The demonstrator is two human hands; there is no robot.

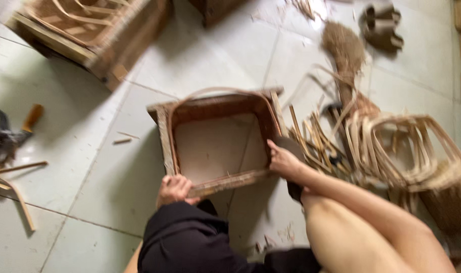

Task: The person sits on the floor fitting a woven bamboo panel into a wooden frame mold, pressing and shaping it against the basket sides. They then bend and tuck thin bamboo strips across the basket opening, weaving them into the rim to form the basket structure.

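You kept the square woven basket (217, 141) steady on the tiled floor (89, 172), your left hand (176, 189) clamped on its near rim and your right hand (285, 163) gripping its right corner.

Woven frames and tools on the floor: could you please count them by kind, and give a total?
Square woven frames: 2, one held by the left hand and right hand, one at top left
Bundles of bent cane loops: 1
Brooms: 1
Orange-handled cutters: 1
Total: 5
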